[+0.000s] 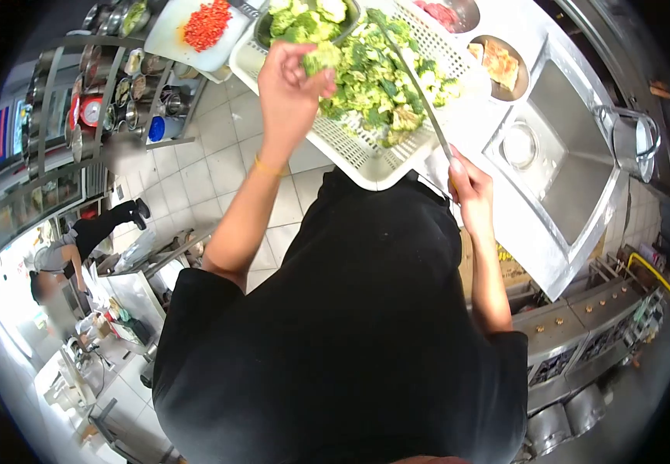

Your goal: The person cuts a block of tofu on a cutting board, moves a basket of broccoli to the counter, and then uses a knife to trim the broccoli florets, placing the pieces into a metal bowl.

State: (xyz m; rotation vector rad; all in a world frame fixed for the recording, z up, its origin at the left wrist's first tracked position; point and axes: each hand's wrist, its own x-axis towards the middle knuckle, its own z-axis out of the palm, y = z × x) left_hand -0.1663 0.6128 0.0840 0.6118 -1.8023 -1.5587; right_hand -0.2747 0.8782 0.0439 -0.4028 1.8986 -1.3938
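My left hand [287,89] is raised over the basket's left side, fingers curled around a broccoli floret [323,62]. Just beyond it, a metal bowl [357,25] holds more florets. In my right hand [470,185] is the handle of a long knife [420,85], its narrow blade slanting up and left across the basket. Beneath the blade, a heap of cut broccoli [381,85] fills much of the white plastic basket [377,174], which has slotted sides and sits close to my waist.
Chopped red peppers [207,25] lie on a white cutting board [166,31] at upper left. A bowl of browned slabs [501,66] and a metal sink [571,131] are to the right. Stoves [574,329] stand lower right. Another person [64,255] bends at far left.
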